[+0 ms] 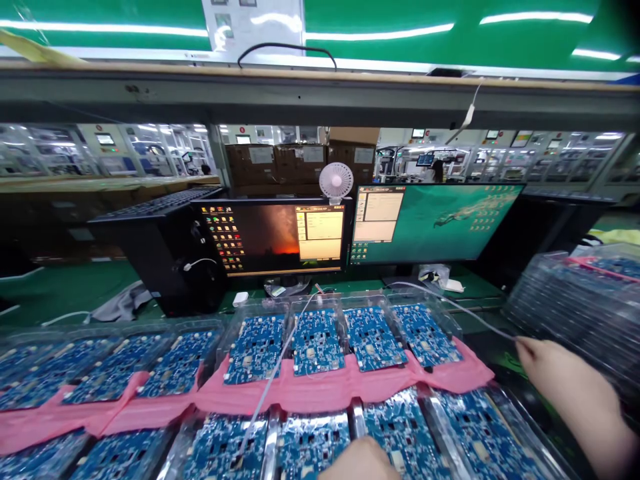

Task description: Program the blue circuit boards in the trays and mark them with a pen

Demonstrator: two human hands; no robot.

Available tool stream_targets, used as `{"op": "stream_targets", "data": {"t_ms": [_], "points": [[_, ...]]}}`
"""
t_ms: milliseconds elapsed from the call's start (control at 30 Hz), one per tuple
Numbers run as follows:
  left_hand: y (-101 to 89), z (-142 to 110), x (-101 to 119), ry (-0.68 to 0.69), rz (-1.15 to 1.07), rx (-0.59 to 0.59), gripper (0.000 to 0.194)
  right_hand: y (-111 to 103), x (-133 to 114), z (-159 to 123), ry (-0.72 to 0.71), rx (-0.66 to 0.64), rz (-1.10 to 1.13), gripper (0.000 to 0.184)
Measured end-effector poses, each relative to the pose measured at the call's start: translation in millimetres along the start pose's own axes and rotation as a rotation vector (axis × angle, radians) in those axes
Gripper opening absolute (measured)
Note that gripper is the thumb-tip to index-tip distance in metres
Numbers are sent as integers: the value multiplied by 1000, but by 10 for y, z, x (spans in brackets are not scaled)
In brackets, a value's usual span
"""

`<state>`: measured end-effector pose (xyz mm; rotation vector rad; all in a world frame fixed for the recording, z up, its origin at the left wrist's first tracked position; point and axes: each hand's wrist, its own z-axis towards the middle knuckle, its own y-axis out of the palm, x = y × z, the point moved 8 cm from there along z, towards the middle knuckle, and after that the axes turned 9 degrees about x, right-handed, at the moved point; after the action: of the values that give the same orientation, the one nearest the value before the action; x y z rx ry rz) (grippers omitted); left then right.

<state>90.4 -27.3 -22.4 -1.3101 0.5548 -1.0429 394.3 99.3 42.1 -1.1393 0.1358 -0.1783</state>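
My right hand's grip is closed on a white cable, slanting from beneath the right monitor toward me. My left hand, grip unclear, is at the lower plastic tray holding blue circuit boards.

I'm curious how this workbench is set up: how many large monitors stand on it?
2. Left of centre stands the dark-pictured monitor; beside it, right of centre, stands the green-pictured monitor.
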Motion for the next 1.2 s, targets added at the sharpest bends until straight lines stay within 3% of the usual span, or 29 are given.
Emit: {"op": "stream_targets", "data": {"t_ms": [67,133,333,567,800,933,1033,1100,1200], "points": [[23,1,-44,-53,-71,-15,36,219,-148,-28,-67,-91,-65,42],[53,4,-78,-101,-146,-42,37,335,-299,-76,-120,-62,-36,48],[94,18,-133,-182,-198,-45,29,513,-703,-298,-228,-131,275,56],[89,23,-149,-223,-211,-39,34,659,-712,-335,-197,-217,388,60],[-62,4,-17,-65,-62,36,38,654,-709,-350,-195,-229,358,59],[-221,51,134,58,70,56,32,469,-728,-317,-253,-75,274,55],[-380,113,151,5,222,62,27,149,-957,-462,-401,31,379,48],[-481,130,110,-89,269,62,32,-16,-1215,-685,-507,-105,561,50],[-596,102,54,-202,239,85,37,-200,-1618,-1117,-610,-482,853,64]]}}
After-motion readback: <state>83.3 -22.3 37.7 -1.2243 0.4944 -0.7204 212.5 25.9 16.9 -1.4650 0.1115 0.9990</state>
